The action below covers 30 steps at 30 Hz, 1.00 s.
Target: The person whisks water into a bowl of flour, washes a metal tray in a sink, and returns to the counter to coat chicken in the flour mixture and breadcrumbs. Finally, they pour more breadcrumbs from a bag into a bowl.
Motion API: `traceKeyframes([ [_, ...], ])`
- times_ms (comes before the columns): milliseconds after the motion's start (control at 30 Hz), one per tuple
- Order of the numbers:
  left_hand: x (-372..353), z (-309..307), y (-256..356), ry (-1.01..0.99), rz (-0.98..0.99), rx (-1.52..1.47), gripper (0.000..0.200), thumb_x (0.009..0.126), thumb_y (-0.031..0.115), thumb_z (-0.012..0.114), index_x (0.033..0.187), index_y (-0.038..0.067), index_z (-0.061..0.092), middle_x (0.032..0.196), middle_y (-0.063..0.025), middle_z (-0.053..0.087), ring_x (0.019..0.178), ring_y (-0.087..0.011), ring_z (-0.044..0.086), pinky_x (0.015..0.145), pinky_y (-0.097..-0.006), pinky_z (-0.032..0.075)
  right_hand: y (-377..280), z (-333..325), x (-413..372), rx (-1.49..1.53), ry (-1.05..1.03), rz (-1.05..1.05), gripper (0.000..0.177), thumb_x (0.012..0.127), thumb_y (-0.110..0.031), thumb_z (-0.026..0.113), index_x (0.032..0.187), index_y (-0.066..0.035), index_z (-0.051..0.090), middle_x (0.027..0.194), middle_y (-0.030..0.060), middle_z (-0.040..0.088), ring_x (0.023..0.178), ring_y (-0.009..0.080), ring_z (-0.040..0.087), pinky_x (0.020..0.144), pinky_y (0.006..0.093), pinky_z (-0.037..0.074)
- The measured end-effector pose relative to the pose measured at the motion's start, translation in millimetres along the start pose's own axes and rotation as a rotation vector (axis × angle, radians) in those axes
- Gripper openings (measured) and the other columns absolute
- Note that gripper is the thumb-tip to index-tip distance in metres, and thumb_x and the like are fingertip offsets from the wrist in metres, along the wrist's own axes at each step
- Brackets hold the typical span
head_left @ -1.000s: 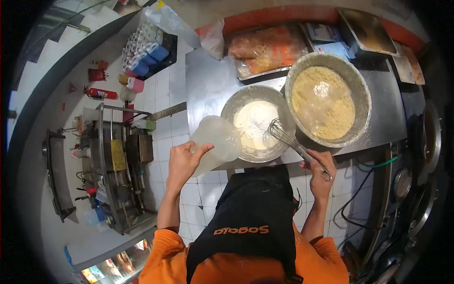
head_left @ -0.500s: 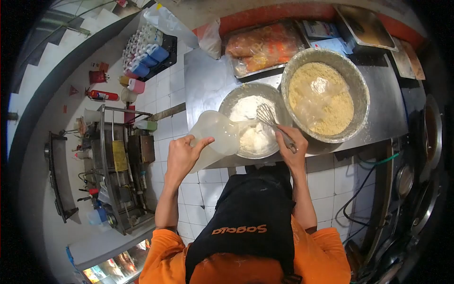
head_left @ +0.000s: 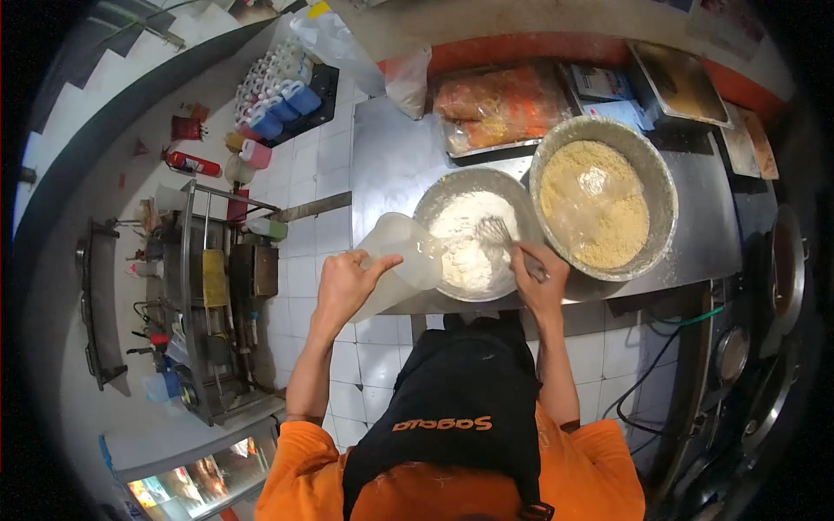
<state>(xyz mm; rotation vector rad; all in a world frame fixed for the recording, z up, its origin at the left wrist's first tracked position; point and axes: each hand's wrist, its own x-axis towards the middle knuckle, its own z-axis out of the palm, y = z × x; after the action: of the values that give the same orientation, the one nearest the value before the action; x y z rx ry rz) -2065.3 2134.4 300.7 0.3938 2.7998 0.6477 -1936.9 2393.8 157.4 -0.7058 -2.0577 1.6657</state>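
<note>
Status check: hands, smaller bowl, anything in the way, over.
Left hand holding translucent jug, tilted over smaller bowl. Right hand gripping whisk, head in white powder. Larger bowl close beside; no obstruction seen.

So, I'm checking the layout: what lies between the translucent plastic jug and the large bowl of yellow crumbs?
In the head view, the smaller metal bowl of white powder, with the balloon whisk in it.
</note>
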Motion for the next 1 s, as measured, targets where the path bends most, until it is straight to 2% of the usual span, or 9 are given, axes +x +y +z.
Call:
traceKeyframes([
  [133, 4, 6, -12, -0.009, -0.041, 0.006, 0.065, 0.082, 0.053, 0.078, 0.065, -0.008, 0.065, 0.053, -0.0153, 0.061, 0.049, -0.0143, 0.061, 0.046, -0.0349, 0.045, -2, 12, 0, -0.017, -0.024, -0.207, 0.015, 0.085, -0.009, 0.072, 0.094, 0.003, 0.075, 0.085, 0.0193, 0.074, 0.075, 0.0246, 0.073, 0.069, 0.0314, 0.054],
  [200, 3, 4, -16, 0.013, -0.045, -0.038, 0.065, 0.082, 0.053, 0.078, 0.065, -0.008, 0.065, 0.052, -0.0155, 0.061, 0.049, -0.0145, 0.061, 0.047, -0.0352, 0.046, -9, -1, -1, 0.162, -0.135, 0.199, 0.017, 0.085, -0.010, 0.073, 0.095, 0.003, 0.075, 0.085, 0.0194, 0.073, 0.075, 0.0253, 0.072, 0.071, 0.0319, 0.053],
  [267, -1, 6, -15, 0.048, 0.001, -0.062, 0.071, 0.081, 0.057, 0.077, 0.058, -0.008, 0.059, 0.049, -0.0215, 0.056, 0.043, -0.0287, 0.059, 0.048, -0.0406, 0.048, -8, 8, 8, 0.110, -0.052, 0.173, 0.017, 0.086, -0.011, 0.071, 0.094, 0.003, 0.075, 0.080, 0.0174, 0.074, 0.072, 0.0224, 0.072, 0.070, 0.0307, 0.054],
  [333, -2, 7, -16, 0.016, -0.024, -0.044, 0.068, 0.081, 0.056, 0.077, 0.062, -0.008, 0.062, 0.051, -0.0184, 0.059, 0.046, -0.0228, 0.060, 0.048, -0.0379, 0.048, 8, 27, 11, -0.108, 0.009, -0.342, 0.016, 0.088, -0.009, 0.069, 0.093, 0.005, 0.076, 0.074, 0.0141, 0.073, 0.063, 0.0157, 0.070, 0.061, 0.0270, 0.054],
  [467, -3, 7, -21, 0.030, 0.013, -0.003, 0.065, 0.082, 0.054, 0.078, 0.064, -0.008, 0.065, 0.052, -0.0155, 0.061, 0.046, -0.0176, 0.061, 0.047, -0.0359, 0.048, -8, 5, 11, 0.156, -0.121, 0.192, 0.017, 0.087, -0.012, 0.071, 0.094, 0.003, 0.075, 0.078, 0.0165, 0.073, 0.067, 0.0201, 0.071, 0.067, 0.0290, 0.053],
  [600, -7, 11, -25, 0.015, -0.016, 0.022, 0.065, 0.082, 0.053, 0.078, 0.063, -0.008, 0.064, 0.052, -0.0156, 0.061, 0.044, -0.0189, 0.059, 0.047, -0.0361, 0.047, -3, 29, 16, -0.032, -0.058, -0.266, 0.018, 0.089, -0.012, 0.069, 0.093, 0.004, 0.076, 0.076, 0.0137, 0.074, 0.062, 0.0165, 0.071, 0.061, 0.0267, 0.055],
  [733, -5, 5, -23, 0.011, 0.001, -0.022, 0.066, 0.081, 0.054, 0.078, 0.061, -0.007, 0.064, 0.051, -0.0165, 0.060, 0.044, -0.0211, 0.059, 0.047, -0.0372, 0.047, -2, 2, 18, 0.133, -0.130, 0.175, 0.019, 0.089, -0.013, 0.070, 0.095, 0.004, 0.075, 0.079, 0.0166, 0.074, 0.066, 0.0194, 0.072, 0.066, 0.0288, 0.054],
  [933, -8, 3, -15, -0.004, -0.011, -0.052, 0.068, 0.081, 0.055, 0.078, 0.061, -0.008, 0.063, 0.052, -0.0186, 0.061, 0.047, -0.0221, 0.062, 0.049, -0.0383, 0.048, -5, 22, 13, -0.032, -0.059, -0.329, 0.020, 0.089, -0.013, 0.069, 0.094, 0.005, 0.075, 0.080, 0.0168, 0.074, 0.068, 0.0195, 0.072, 0.064, 0.0293, 0.056],
  [1000, -6, 3, -18, -0.004, -0.011, -0.023, 0.068, 0.082, 0.055, 0.077, 0.062, -0.008, 0.064, 0.053, -0.0190, 0.061, 0.048, -0.0225, 0.063, 0.050, -0.0383, 0.049, -18, 5, 17, 0.132, -0.152, 0.199, 0.018, 0.087, -0.014, 0.071, 0.094, 0.002, 0.075, 0.083, 0.0171, 0.074, 0.077, 0.0234, 0.073, 0.075, 0.0310, 0.054],
])
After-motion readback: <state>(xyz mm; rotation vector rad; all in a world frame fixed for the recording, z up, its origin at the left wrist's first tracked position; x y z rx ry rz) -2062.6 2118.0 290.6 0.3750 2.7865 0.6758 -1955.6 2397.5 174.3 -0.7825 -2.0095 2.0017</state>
